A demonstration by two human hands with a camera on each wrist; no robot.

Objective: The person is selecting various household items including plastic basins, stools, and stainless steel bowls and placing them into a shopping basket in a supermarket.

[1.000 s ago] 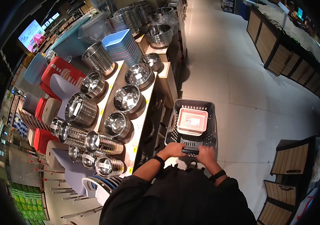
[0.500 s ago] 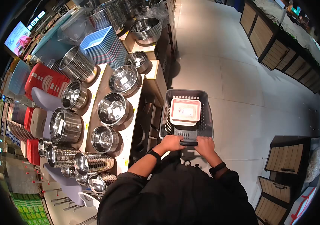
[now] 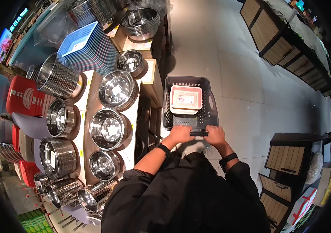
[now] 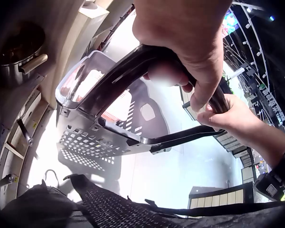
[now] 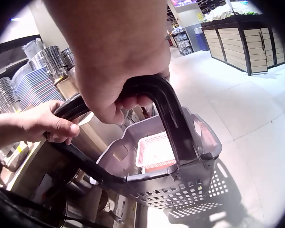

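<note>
Shopping basket [image 3: 211, 116] lies at twelve o'clock from the grip, just beyond the knuckles, joined to the hands by its black handle [image 3: 199, 133]. Both hands are clamped on that bar, fingers curled round it: the left hand [image 3: 180, 134] at its nine o'clock end, the right hand [image 3: 215, 136] at its three o'clock end. Inside the basket, toward its twelve o'clock side, sit stacked pink and white plastic trays [image 3: 186, 97], apart from either hand. Below spreads a pale tiled floor [image 3: 243, 116], patterned by the shadow of the basket's holed wall; whether its underside touches the tiles I cannot tell. At nine o'clock, near the basket's side, runs a display shelf [image 3: 129, 153] bearing shiny steel bowls [image 3: 108, 129]. Between three and four o'clock stands a dark-framed wooden cabinet [image 3: 285, 159]. Tall at ten o'clock rises a stack of blue and pink baskets [image 3: 93, 52]. Farther off, between one and two o'clock, stretches a wood-panelled counter [image 3: 264, 33]; a lit screen [image 3: 2, 46] glows at far ten o'clock.
</note>
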